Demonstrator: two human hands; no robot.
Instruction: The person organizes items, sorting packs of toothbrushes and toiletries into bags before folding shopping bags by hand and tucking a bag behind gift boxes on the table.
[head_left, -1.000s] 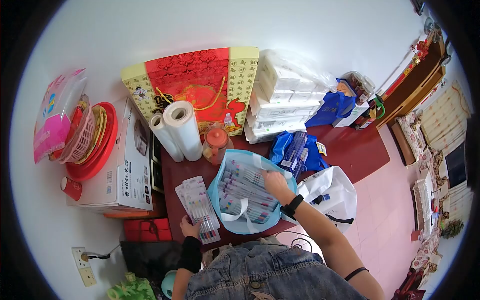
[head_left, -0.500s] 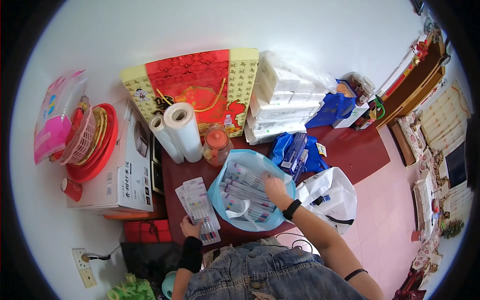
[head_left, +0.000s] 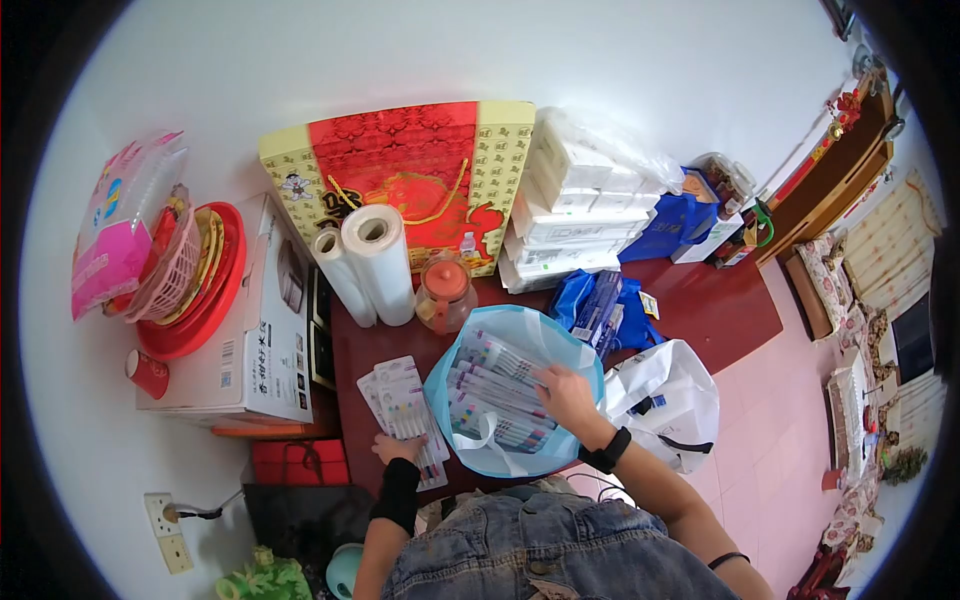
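A light blue bag (head_left: 588,440) stands wide-mouthed on the dark red table, filled with clear packs of coloured pens (head_left: 497,395). My right hand (head_left: 568,398) reaches in over its right side, fingers curled at the end of a pen pack. To the left of the bag, several more pen packs (head_left: 392,385) lie overlapping on the table. My left hand (head_left: 399,448) grips the lower part of one there, its thumb and fingers close together at the edge.
Behind the bag stand a glass jar with an orange lid (head_left: 445,290), plastic rolls (head_left: 378,270), a red gift box (head_left: 400,180) and stacked white packs (head_left: 580,215). Right of it are a blue bag with boxes (head_left: 600,305) and a white bag (head_left: 680,400). A carton (head_left: 250,340) stands left.
The view has shifted slightly. My right hand has its fingers more curled over the packs in the bag. My left hand has moved slightly up along the packs on the table.
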